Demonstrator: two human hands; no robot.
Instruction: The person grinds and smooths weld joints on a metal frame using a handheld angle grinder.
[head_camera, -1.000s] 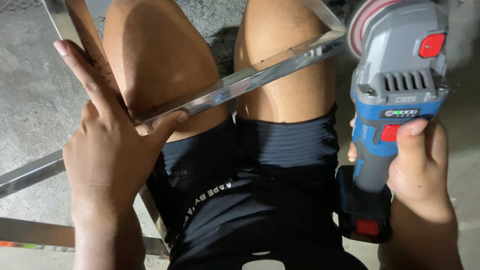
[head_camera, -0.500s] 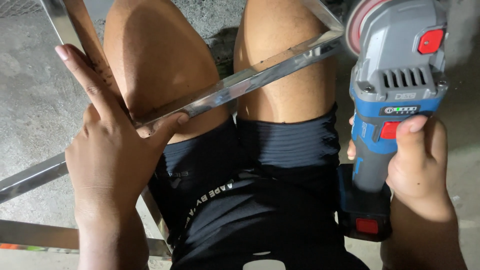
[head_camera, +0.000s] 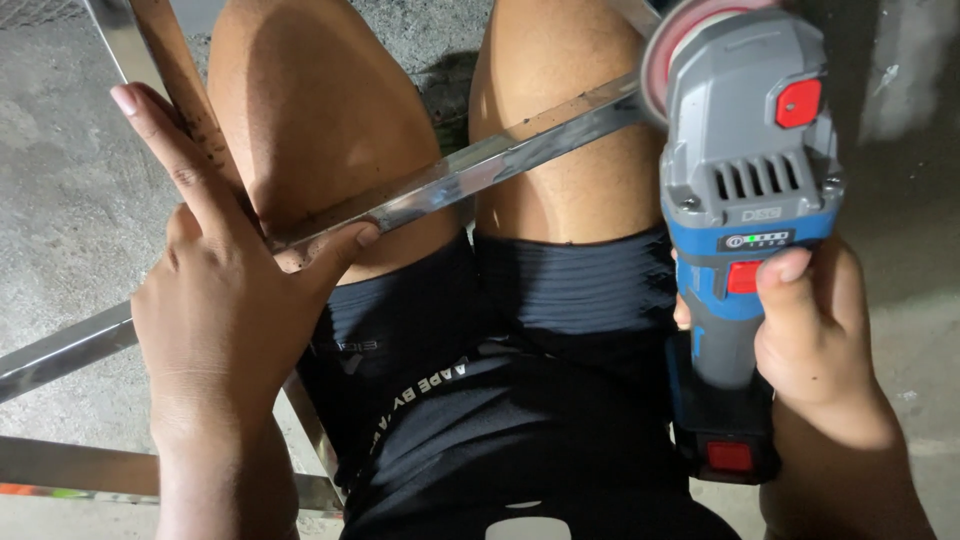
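A shiny steel bar (head_camera: 480, 165) runs slantwise over my bare knees, part of a frame of metal bars. My left hand (head_camera: 225, 300) presses on it where it meets a second bar (head_camera: 175, 70); the forefinger lies stretched along that bar and the thumb rests on the slanted one. My right hand (head_camera: 815, 335) grips the handle of a grey and blue cordless angle grinder (head_camera: 750, 190), thumb by its red switch. The grinder's disc (head_camera: 665, 55) sits at the upper right end of the slanted bar, touching or nearly touching it.
I sit in dark shorts over a rough concrete floor (head_camera: 60, 200). Further frame bars (head_camera: 70, 470) lie at the lower left, near my left forearm. A black battery pack with a red button (head_camera: 725, 450) hangs at the grinder's lower end.
The grinder has shifted a little to the left, bringing its disc closer against the end of the slanted bar. My left hand stays in place.
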